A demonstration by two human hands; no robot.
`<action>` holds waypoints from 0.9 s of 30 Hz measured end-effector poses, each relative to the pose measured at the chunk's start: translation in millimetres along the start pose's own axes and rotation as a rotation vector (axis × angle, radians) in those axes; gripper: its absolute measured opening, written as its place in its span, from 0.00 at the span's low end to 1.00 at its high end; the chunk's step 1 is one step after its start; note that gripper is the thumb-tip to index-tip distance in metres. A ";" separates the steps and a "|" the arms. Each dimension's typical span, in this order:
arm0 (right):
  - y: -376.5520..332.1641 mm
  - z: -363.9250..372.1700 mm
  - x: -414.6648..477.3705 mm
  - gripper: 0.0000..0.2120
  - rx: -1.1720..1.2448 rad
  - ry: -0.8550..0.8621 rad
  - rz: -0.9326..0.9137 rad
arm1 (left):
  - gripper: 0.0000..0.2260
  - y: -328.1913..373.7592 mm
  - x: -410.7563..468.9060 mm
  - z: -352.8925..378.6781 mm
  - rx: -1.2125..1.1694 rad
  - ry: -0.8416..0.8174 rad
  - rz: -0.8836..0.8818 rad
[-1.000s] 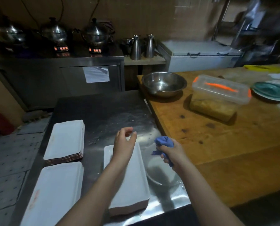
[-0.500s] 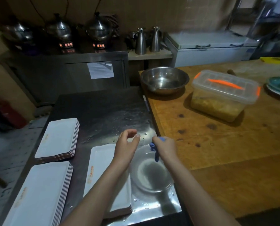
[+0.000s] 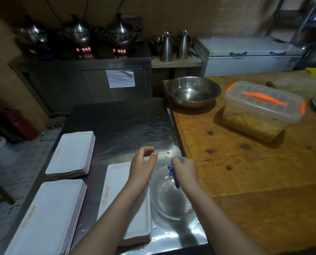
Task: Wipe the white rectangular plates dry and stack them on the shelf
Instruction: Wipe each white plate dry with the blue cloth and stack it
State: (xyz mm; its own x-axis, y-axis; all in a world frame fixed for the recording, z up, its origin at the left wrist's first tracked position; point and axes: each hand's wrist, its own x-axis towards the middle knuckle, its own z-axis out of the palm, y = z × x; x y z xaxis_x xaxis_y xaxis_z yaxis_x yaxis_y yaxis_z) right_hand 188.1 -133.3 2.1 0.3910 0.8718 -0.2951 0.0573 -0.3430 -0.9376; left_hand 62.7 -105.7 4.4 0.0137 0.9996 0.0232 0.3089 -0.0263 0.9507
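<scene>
The left hand (image 3: 144, 162) is up over the far end of a stack of white rectangular plates (image 3: 116, 196). Its grip is wide and loose, thumb and curled fingers apart, nothing in it. Whether it touches the top plate, I cannot tell.

Just beside it is the right hand (image 3: 185, 170), its grip tight round a crumpled blue cloth (image 3: 172, 172), and a tail of the cloth hangs down over the far rim of a clear round glass dish (image 3: 171, 199).

That stack sits at the near edge of the shiny stainless-steel bench (image 3: 120, 124), with the glass dish right next to it by the near right corner. Water drops bead on the steel around them.

Along the left edge there are two more stacks of the same plates. The near-left stack (image 3: 48, 214) is at the near left corner and the far-left stack (image 3: 72, 153) is just beyond it. All three top plates lie flat, with small orange print along the left rim.

A worn wooden bench (image 3: 245, 172) butts against the steel one on the right. At its far left corner stands a round stainless-steel bowl (image 3: 192, 91). Further right is a clear plastic lidded box with orange clips (image 3: 260, 107), with yellow-brown contents inside.
</scene>
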 end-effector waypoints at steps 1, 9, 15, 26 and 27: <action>0.6 0.4 0.5 0.16 0.003 -0.002 0.004 | 0.05 -0.3 -0.2 -0.8 -0.004 0.002 -0.002; 0.1 0.3 2.7 0.20 0.110 -0.046 0.013 | 0.04 -3.3 -2.1 -4.2 -0.002 0.006 -0.017; 5.5 -3.0 5.7 0.06 0.336 -0.118 0.112 | 0.04 -8.3 -4.1 -4.4 -0.009 0.017 -0.018; 3.2 -4.7 5.6 0.20 0.365 -0.042 0.115 | 0.04 -9.9 -3.9 -8.2 -0.029 0.014 -0.039; 3.1 -3.4 6.1 0.23 0.353 -0.031 0.122 | 0.04 -9.5 -3.6 -8.4 -0.032 0.014 -0.048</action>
State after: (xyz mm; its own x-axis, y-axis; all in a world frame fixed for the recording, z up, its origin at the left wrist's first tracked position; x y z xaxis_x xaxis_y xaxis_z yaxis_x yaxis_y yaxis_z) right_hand 193.8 -130.3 -2.0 0.3470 0.8440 -0.4089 -0.3104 -0.3081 -0.8993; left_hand 51.7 -109.0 -2.1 -0.0133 0.9997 -0.0187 0.2784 0.0217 0.9602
